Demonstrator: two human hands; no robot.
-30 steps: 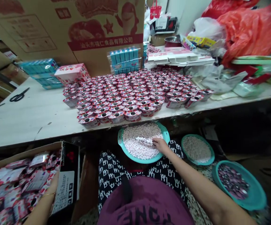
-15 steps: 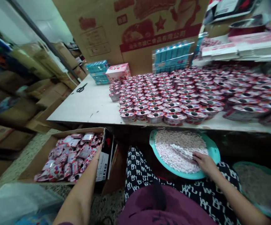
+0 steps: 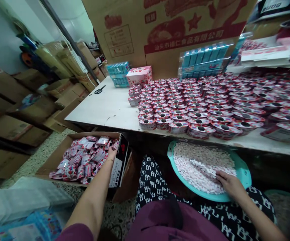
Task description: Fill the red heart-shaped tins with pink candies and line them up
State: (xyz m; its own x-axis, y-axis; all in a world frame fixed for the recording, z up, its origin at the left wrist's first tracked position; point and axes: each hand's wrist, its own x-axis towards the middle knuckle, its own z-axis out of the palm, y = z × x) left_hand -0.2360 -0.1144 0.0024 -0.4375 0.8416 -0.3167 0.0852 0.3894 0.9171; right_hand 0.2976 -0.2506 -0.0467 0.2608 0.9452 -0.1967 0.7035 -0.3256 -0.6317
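At the right side of a carton (image 3: 41,169) of pink-and-white printed packets (image 3: 81,160), my left hand (image 3: 112,154) has its fingers closed on one small pink packet (image 3: 115,144). My right hand (image 3: 229,182) grips a scoop (image 3: 202,168), its handle hidden in the fingers. Small white and pale pink candies lie along the scoop, which rests low over more of the same candies (image 3: 185,169). They fill a turquoise basin (image 3: 244,174) by my right thigh, below the table edge.
On the white table (image 3: 92,108) stand many rows of pink tubs with dark round holes (image 3: 178,126). Behind them are turquoise packs (image 3: 205,58), a pink box (image 3: 140,75) and a large carton (image 3: 167,30). Scissors (image 3: 99,89) lie at left. A second basin (image 3: 285,204) is at lower right.
The view has swung left, so everything sits farther right. My left hand has come up at the carton's right side with a packet in its fingers. My right hand stays on the scoop.
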